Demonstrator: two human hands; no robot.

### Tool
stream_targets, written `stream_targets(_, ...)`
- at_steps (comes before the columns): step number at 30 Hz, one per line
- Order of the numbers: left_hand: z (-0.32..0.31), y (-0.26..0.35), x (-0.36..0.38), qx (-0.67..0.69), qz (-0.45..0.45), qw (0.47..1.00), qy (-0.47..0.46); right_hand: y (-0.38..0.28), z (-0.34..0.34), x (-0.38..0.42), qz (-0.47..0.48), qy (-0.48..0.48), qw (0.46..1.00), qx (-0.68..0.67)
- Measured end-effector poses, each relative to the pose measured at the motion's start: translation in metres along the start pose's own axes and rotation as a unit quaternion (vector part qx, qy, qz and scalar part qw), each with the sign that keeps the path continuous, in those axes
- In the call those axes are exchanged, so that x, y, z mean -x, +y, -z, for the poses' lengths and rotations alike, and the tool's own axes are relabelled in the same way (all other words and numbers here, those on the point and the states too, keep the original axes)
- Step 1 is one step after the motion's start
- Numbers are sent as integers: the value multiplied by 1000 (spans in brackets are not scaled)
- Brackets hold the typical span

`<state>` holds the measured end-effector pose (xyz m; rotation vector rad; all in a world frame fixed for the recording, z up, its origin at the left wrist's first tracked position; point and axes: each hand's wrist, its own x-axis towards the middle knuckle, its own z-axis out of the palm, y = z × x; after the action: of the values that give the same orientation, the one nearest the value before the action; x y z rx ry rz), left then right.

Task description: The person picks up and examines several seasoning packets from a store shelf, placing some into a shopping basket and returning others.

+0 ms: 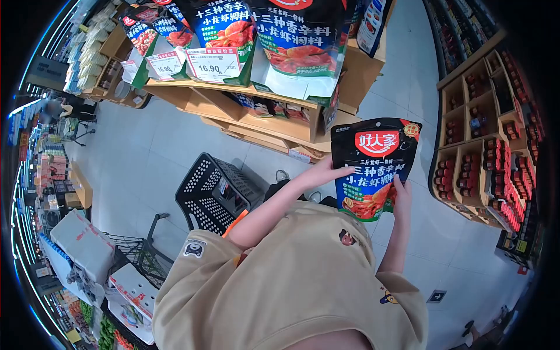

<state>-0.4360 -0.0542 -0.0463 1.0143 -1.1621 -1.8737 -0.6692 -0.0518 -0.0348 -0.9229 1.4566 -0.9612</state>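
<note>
A black seasoning pouch (373, 169) with a red logo and a crayfish picture is held upright in front of my body, its printed face toward me. My left hand (331, 173) grips its left edge, thumb lying across the front. On the opposite edge my right hand (401, 195) holds the lower right side, thumb on the front. The fingers behind the pouch are hidden. Beyond it, matching pouches (297, 41) stand in green display trays on a wooden shelf (233, 89), above price cards (213, 63).
A black shopping basket (195, 201) with an orange handle is by my left arm. A wire cart (137, 251) and white boxes (84, 242) stand at the left. Wooden shelves (461, 140) with red-topped jars line the right. Grey tiled floor (402, 76) runs between.
</note>
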Motion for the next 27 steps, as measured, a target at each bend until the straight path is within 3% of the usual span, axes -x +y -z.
stream_targets(2,-10,12,4,-26,121,992,0,9,0,-7,-33,13,999,40)
stream_targets(5,-8,-6,-15,-108,182,977,-1,41,11,-32,29,-42,996,66)
stream_targets(6,-13,-15,-22,-184,161,970,16,68,20,-49,140,-50,988,45)
stream_targets(7,-16,-33,-31,-178,163,970,9,61,13,-41,86,13,996,23)
stream_targets(9,-18,-71,-52,-355,-40,926,125,81,32,-46,165,35,961,221)
stream_targets(10,-18,-79,-62,-317,-47,930,177,81,36,-41,151,37,955,251)
stream_targets(11,-14,-87,-72,-316,-47,932,173,85,40,-35,149,41,955,253)
stream_targets(13,-6,-92,-93,-276,-42,918,281,92,49,-25,104,10,955,278)
stream_targets(16,-2,-77,-109,-245,-88,908,328,99,51,-7,27,4,957,289)
stream_targets(20,24,-85,-144,-226,-97,899,361,110,49,4,11,7,960,280)
stream_targets(22,39,-97,-157,-243,-48,899,361,114,49,5,28,-9,966,258)
stream_targets(25,57,-120,-166,-258,-77,892,363,119,48,7,35,-8,965,258)
stream_targets(26,56,-120,-159,-265,-125,881,371,119,47,8,45,-8,966,255)
stream_targets(27,62,-128,-160,-277,-94,888,354,118,48,11,37,-8,967,251)
